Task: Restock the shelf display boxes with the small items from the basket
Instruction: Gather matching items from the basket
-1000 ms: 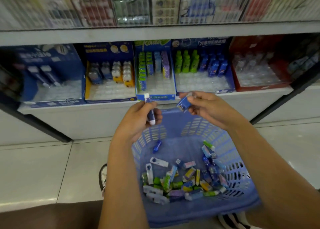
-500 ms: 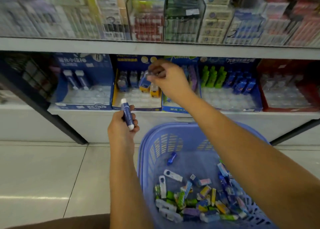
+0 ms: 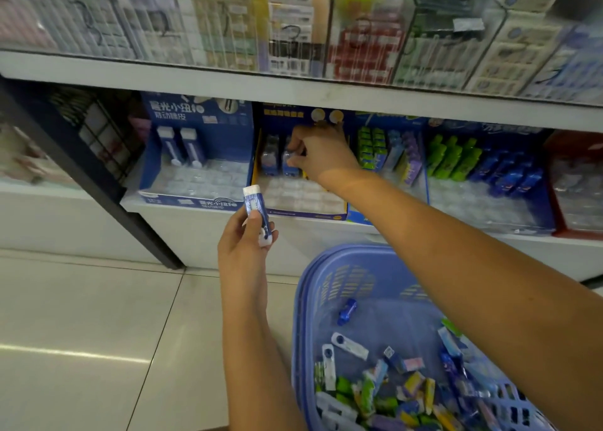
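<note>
Blue small packaged item (image 3: 288,163) now pinched at my right hand (image 3: 321,154) fingertips in the yellow-rimmed cardboard display box (image 3: 306,214) back row, up from over the purple plastic basket (image 3: 303,287); nearly slotted. Left hand (image 3: 243,249) fingers clamp a blue-white stick (image 3: 256,208), queued.
</note>
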Action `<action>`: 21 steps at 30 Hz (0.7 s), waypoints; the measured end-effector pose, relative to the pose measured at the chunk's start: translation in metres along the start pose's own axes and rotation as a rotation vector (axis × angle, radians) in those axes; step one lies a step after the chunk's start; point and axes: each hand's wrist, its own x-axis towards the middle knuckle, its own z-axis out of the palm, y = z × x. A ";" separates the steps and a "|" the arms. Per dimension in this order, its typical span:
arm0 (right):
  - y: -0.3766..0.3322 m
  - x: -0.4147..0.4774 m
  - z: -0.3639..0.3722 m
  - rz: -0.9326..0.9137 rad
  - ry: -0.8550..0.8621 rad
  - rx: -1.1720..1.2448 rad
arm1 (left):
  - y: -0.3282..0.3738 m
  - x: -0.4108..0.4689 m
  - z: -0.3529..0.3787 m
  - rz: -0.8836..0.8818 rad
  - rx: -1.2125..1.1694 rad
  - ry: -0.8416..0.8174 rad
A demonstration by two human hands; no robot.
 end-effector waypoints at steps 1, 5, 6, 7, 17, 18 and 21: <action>-0.001 0.000 0.000 -0.016 0.018 -0.042 | -0.001 0.001 -0.002 0.015 0.014 -0.009; -0.005 0.001 -0.003 -0.032 0.003 -0.168 | 0.000 0.007 -0.008 0.032 0.042 0.008; -0.006 0.001 -0.006 -0.030 -0.022 -0.193 | 0.001 0.008 -0.009 0.042 0.045 0.014; -0.008 0.002 -0.009 -0.028 -0.043 -0.198 | 0.003 0.009 -0.011 0.058 0.055 0.016; -0.078 -0.016 -0.004 -0.029 -0.254 0.888 | 0.037 0.044 -0.030 0.258 0.215 0.019; -0.084 -0.009 -0.002 -0.012 -0.213 0.917 | 0.041 0.049 -0.032 0.280 0.247 0.053; -0.102 0.009 0.009 0.024 -0.030 0.874 | 0.049 0.062 -0.041 0.350 0.513 0.183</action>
